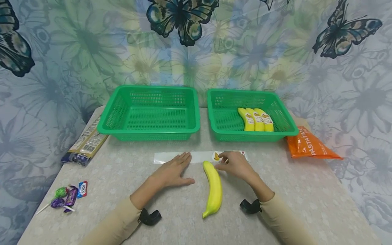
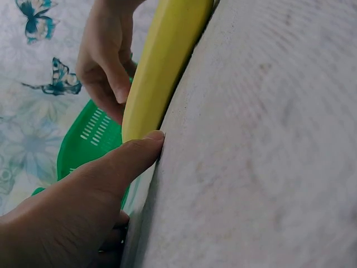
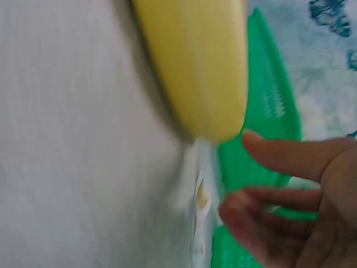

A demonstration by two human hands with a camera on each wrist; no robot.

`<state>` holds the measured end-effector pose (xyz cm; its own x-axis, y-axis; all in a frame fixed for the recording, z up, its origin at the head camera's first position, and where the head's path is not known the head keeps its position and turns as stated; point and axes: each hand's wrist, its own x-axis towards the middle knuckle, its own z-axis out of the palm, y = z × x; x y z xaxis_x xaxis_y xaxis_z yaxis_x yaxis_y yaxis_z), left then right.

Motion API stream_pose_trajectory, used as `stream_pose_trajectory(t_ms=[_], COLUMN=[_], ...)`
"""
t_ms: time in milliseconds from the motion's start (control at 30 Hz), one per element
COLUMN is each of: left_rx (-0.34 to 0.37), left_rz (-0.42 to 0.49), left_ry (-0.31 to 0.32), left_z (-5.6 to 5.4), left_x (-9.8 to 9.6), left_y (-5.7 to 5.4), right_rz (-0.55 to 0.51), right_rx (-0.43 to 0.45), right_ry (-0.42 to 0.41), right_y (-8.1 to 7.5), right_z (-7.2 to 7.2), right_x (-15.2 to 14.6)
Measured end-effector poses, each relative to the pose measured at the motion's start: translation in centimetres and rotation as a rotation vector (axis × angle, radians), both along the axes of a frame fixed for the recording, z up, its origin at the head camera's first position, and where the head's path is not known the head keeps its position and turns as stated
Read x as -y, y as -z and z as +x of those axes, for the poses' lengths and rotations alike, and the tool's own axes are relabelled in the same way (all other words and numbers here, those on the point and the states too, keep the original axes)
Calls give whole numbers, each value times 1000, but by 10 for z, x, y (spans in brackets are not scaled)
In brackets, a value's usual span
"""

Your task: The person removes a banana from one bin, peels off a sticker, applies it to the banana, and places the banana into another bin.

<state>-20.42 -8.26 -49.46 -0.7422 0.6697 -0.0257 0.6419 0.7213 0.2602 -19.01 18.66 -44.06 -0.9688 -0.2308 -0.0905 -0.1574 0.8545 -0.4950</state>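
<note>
A white label strip (image 1: pixel 200 157) lies across the table, with a banana sticker (image 1: pixel 216 156) near its right end. My left hand (image 1: pixel 174 170) rests on the strip's left part, fingers straight and thumb spread out. At the sticker's right edge are the bent fingers of my right hand (image 1: pixel 235 165). In the right wrist view, the thumb (image 3: pixel 279 156) stands apart from the fingers, with a gap between them. A yellow banana (image 1: pixel 213 190) lies between the hands, its upper end by the strip. The left wrist view shows the left thumb (image 2: pixel 134 156) close by the banana (image 2: pixel 162 72).
Behind the strip stand two green baskets; the right basket (image 1: pixel 254 134) holds three labelled bananas (image 1: pixel 258 120), and the left basket (image 1: pixel 150 131) shows a bare bottom. An orange pasta bag (image 1: pixel 312 144) lies far right, a gold packet (image 1: pixel 87 143) far left, candies (image 1: pixel 71 196) at front left.
</note>
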Motion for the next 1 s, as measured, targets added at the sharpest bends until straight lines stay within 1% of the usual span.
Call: stream_pose_trajectory(t_ms=[100, 167, 233, 333, 467, 533, 633, 733, 833, 1000], left_rx=[12, 17, 22, 29, 34, 34, 32, 22, 15, 16], left_rz=[4, 4, 3, 15, 11, -5, -16, -19, -16, -16], left_ry=[-4, -4, -5, 1, 12, 10, 4, 6, 7, 0], left_z=[0, 0, 1, 1, 2, 2, 2, 1, 1, 1], left_x=[1, 2, 2, 1, -2, -2, -2, -1, 0, 1], left_y=[0, 0, 0, 0, 0, 1, 1, 1, 0, -1], right_rz=[43, 92, 140, 201, 222, 215, 205, 189, 158, 139], right_rx=[-79, -125, -153, -159, -164, -193, -272, -346, -371, -363], right_ry=[-141, -222, -290, -362, -407, -433, -485, -511, -487, -430], right_y=[4, 7, 11, 16, 21, 24, 26, 28, 28, 25], right_z=[-19, -31, -42, -53, -57, -57, -54, -53, -52, -50], right_x=[-3, -4, -4, -6, -11, -14, -16, -17, -16, -13])
